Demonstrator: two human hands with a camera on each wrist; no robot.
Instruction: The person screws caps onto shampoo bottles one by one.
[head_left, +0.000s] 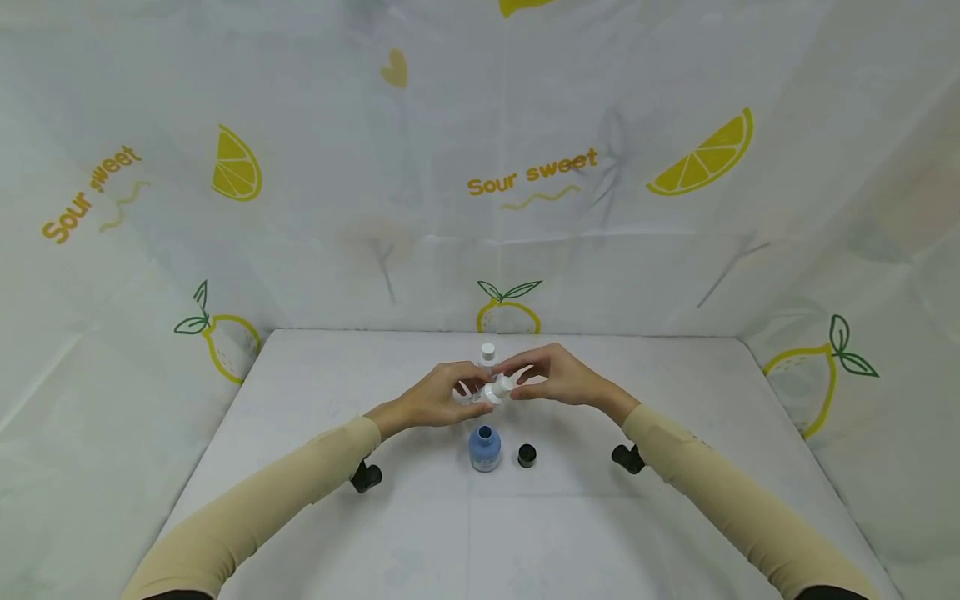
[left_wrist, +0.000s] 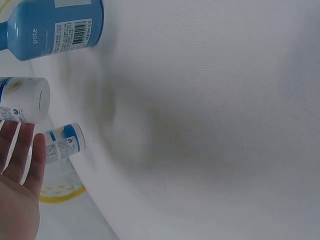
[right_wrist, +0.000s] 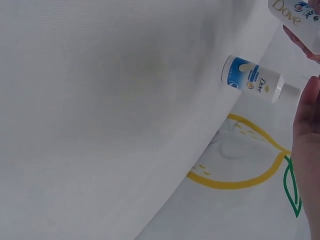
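Note:
My left hand (head_left: 435, 397) grips a small white Dove bottle (right_wrist: 297, 22), which is tilted with its top toward the right and its base over the table. The fingers and thumb of my right hand (head_left: 564, 377) pinch around the bottle's white cap (head_left: 503, 384). A second white Dove bottle (right_wrist: 254, 80) with a blue label stands upright just behind the hands, partly hidden in the head view. In front of the hands stands a blue bottle (head_left: 484, 451), its dark mouth uncovered. To its right, a black cap (head_left: 527, 455) lies on the table.
The white table (head_left: 360, 542) ends at a back edge against a white curtain (head_left: 315, 250) printed with lemons and lettering. More of the curtain hangs along both sides. A black wrist camera mount (head_left: 366, 477) hangs below the left forearm, another (head_left: 627, 458) below the right.

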